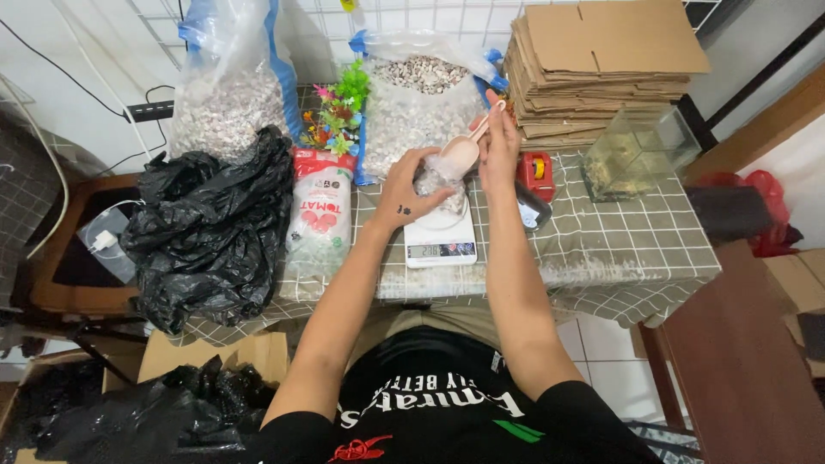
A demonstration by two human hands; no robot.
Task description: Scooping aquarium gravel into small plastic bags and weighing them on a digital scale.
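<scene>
- The tabletop [636,249], under a green-and-white checked cloth, is crowded, so a bump from an elbow could knock things off the near edge.
- The big crumpled black plastic bag [210,228] sits on the left and bulges over the near edge. I think it could slide down onto the brown cardboard box [215,354] below it.
- Two tall clear plastic sacks with blue edges stand at the far side. The left sack [228,86] is closed up. The right sack [417,107] is open at the top and full of small pale pebbles. It could tip or spill if pushed.
- A stack of flat brown cardboard sheets [601,64] lies far right. It leans a little and could slip.
- A small clear glass tank [640,150] stands near the stack. It could break if it fell.
- A white packet with red round pictures [320,215] stands between the black bag and the scale, with bright plastic plants [337,112] behind it.
- The white flat kitchen scale with a grey screen [441,236] is in the middle, close to the near edge.
- A small red tape holder [537,174] sits right of the scale.
- The small clear plastic bag of pebbles [436,182] is on top of the scale. The left hand [411,191] has its fingers closed around the bag, holding it open.
- The right hand [498,146] has its fingers pinched tight on the pale plastic scoop [468,146], tilted at the bag's mouth. If the scoop misses or the bag sags, pebbles could scatter over the scale and cloth.
</scene>
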